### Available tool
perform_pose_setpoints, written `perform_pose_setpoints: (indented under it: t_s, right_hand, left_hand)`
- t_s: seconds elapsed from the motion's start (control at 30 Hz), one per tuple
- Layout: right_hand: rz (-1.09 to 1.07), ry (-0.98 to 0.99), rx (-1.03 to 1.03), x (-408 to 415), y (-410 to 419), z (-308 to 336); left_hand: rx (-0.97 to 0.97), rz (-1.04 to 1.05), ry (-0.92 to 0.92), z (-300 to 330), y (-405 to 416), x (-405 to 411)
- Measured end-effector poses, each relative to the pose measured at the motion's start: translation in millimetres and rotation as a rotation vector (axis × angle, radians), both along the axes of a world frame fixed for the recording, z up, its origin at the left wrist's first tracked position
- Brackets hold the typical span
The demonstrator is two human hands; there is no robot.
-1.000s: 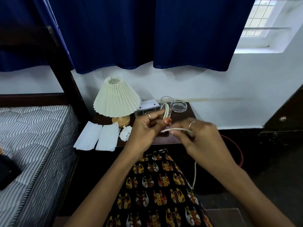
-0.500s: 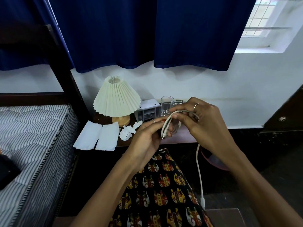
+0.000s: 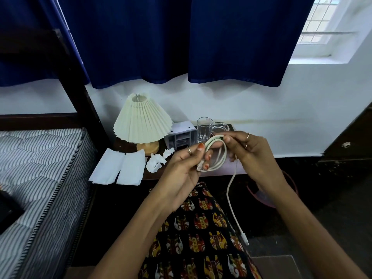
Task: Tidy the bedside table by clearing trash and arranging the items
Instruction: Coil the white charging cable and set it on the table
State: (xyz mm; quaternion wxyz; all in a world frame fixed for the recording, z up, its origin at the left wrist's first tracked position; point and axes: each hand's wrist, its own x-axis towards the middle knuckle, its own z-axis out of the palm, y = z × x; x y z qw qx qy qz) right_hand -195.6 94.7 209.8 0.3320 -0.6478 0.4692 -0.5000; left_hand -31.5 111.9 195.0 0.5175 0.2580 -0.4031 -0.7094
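A white charging cable (image 3: 218, 158) is wound into a loop in front of the dark bedside table (image 3: 211, 173). My left hand (image 3: 185, 168) pinches the loop and the plug end. My right hand (image 3: 249, 152) grips the top of the loop, and the free tail hangs down to a connector (image 3: 244, 239). On the table stand a pleated cream lamp (image 3: 142, 121), a small grey organiser (image 3: 180, 136), a clear glass (image 3: 204, 128) and a glass dish (image 3: 220, 127) behind it. Crumpled white tissue (image 3: 156, 163) lies by the lamp base, and two flat white paper sheets (image 3: 118, 172) overhang the table's left edge.
A striped mattress (image 3: 40, 168) and dark bed post (image 3: 78, 87) stand on the left. Blue curtains (image 3: 181, 37) hang above the table on a white wall. My patterned lap (image 3: 201, 228) is below the hands. A reddish bin (image 3: 281, 192) sits on the floor at the right.
The cable has gained another turn and the loop is wider. My right hand has come down slightly over its top. The hanging tail is shorter and swings further right.
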Motion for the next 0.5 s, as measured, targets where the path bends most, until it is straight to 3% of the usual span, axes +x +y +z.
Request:
perform_pose_setpoints:
  t_s: [0.27,0.5]
  right_hand:
    - [0.007,-0.253,0.200,14.0,21.9,-38.8]
    - [0.121,-0.017,0.318,25.7,48.1,-60.7]
  left_hand:
    - [0.091,0.001,0.224,5.7,-6.4,-11.5]
    - [0.026,0.100,0.208,14.4,-15.7,-12.3]
